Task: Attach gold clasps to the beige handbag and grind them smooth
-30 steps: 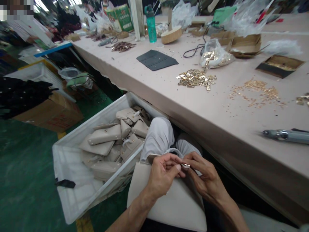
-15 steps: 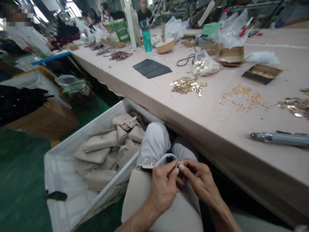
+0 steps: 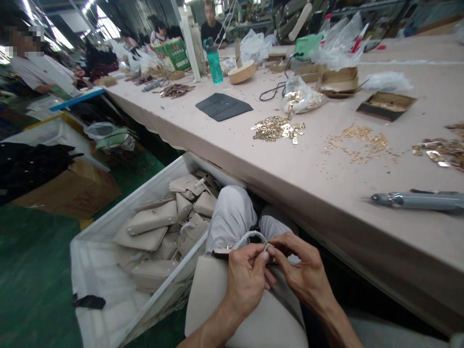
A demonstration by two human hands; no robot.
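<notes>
A beige handbag [image 3: 212, 290] lies across my lap, with its thin looped handle [image 3: 253, 234] standing up at the far edge. My left hand [image 3: 248, 275] is closed, thumb and fingers pinching the right end of the handle. Against it, my right hand [image 3: 302, 263] pinches the same small end from the other side, and the fingertips of both hands meet there. My fingers partly hide the pinched end. On the bag's far edge, left of my hands, is a small gold fitting [image 3: 229, 247].
At my left a white bin [image 3: 145, 309] holds several beige handbags [image 3: 152, 217]. On the table [image 3: 326, 212] lie a grey electric screwdriver [image 3: 416, 200], gold metal plates [image 3: 275, 128], tiny gold fasteners [image 3: 362, 140], a dark sheet [image 3: 223, 106] and a teal bottle [image 3: 214, 65]. Other people are further back.
My fingers have closed in further over the handle end, covering more of it, and my right hand has shifted slightly. The whole view has turned a little.
</notes>
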